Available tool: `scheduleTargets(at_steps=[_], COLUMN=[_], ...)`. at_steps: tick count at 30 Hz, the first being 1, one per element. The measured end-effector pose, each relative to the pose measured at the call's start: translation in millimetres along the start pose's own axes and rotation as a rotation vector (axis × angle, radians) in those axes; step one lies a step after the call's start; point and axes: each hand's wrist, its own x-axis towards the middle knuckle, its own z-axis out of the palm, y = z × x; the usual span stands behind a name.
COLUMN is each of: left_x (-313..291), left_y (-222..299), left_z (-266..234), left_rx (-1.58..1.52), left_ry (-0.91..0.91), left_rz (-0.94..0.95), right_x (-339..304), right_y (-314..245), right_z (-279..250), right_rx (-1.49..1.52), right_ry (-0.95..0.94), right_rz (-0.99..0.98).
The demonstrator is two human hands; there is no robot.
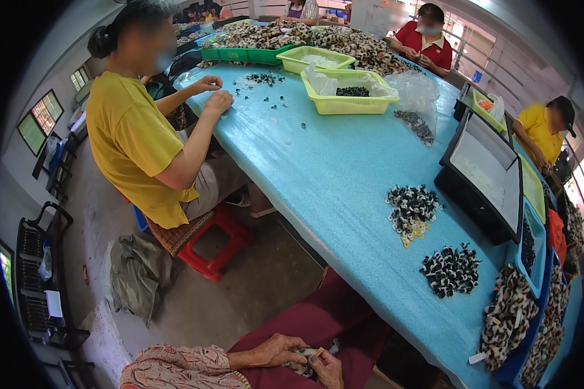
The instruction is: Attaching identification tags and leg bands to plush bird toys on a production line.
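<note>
Over my lap, my left hand [276, 351] and my right hand [328, 371] meet with fingers curled round a small mottled plush piece [299, 369]. Its shape is mostly hidden by the fingers. A thin tan bit [319, 351] pokes up between the hands; its kind is too small to make out. Beside my right hand is a small whitish piece [334, 345]. On the blue table ahead of me lie a pile of small black-and-white parts [451, 270] and a second pile of similar parts [413, 209], with some yellow ones at its near edge.
Spotted plush pieces [509, 311] are heaped at the table's right edge. Behind them stand a black tray [483, 172] and a light-green basket [347, 104]. To my left, a co-worker in yellow [133, 136] sits on a red stool [217, 243]. A dark cloth [138, 275] lies on the floor.
</note>
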Motion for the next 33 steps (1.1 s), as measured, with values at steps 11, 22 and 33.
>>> scheduleTargets(at_steps=[11,22,33], left_x=[-4.7,7.1,30.2], left_y=[-15.3,1.6,38.9], left_z=[8.6,-21.4,0.2], left_rx=[0.141,-0.639,-0.505], left_ry=[0.087,-0.164,-0.792], left_rz=[0.075,-0.258,-0.507], right_x=[-9.8,6.2,-33.9], right_y=[14.2,5.5,1.0], right_z=[15.5,-9.9,-42.9], right_rx=[0.072,0.243,-0.071], right_ry=[0.117,-0.001,0.049], right_rz=[0.164,0.007,-0.422])
